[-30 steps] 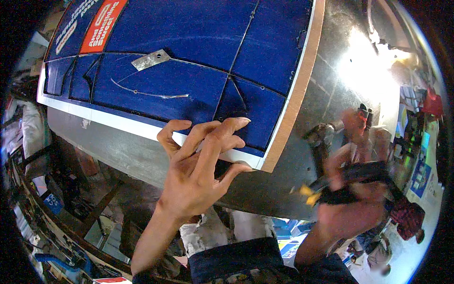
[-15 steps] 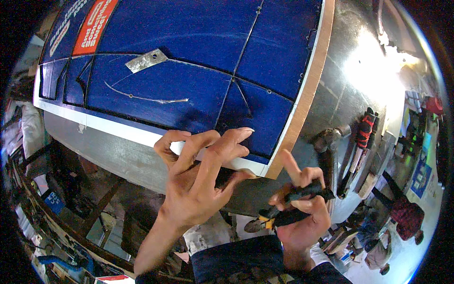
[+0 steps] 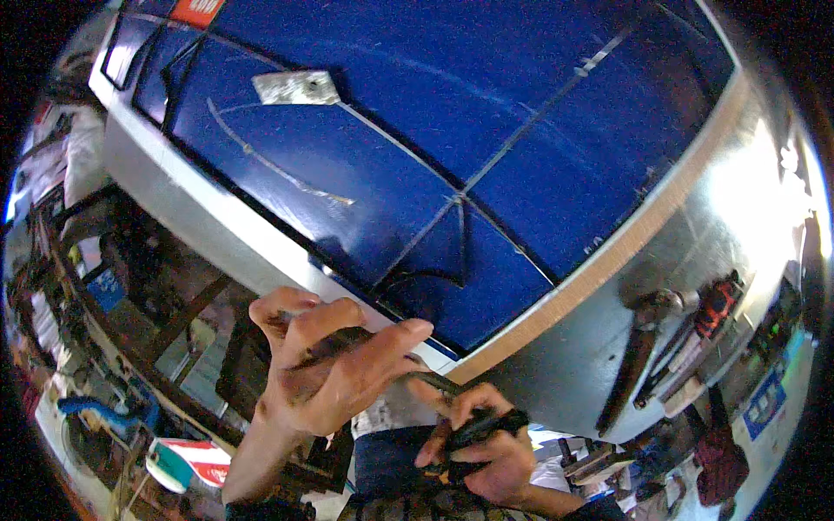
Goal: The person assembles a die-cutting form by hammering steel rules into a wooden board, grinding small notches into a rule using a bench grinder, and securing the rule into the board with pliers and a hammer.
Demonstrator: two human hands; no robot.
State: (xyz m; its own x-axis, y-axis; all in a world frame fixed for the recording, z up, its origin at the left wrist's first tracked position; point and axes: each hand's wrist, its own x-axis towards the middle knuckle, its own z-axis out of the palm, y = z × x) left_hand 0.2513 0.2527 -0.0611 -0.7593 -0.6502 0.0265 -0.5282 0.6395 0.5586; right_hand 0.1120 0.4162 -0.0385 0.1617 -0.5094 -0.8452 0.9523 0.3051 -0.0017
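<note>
A large blue panel (image 3: 556,182) with black seams, a white front edge and a brown right edge lies before me. My left hand (image 3: 321,373) is at the white edge close to the near corner, fingers bent and apart, index finger reaching toward the corner. Just right of it, below the corner, my right hand (image 3: 499,464) is closed around a black-handled tool (image 3: 488,425); its working end is hidden. A thin black strip (image 3: 426,274) curves up from the panel near the corner. Farther off, a small metal plate (image 3: 297,88) and a thin pale strip (image 3: 291,181) rest on the blue surface.
A grey metal tabletop (image 3: 569,356) carries the panel. To the right lie a hammer (image 3: 656,308) and a tool with a red and black handle (image 3: 718,311). Cluttered racks (image 3: 148,321) stand lower left. Another person (image 3: 721,464) is at the far right.
My view has turned, so the panel appears rotated and its corner nearer. My left hand has drawn back from over the blue surface; my right hand, still holding the tool, has come closer to it.
</note>
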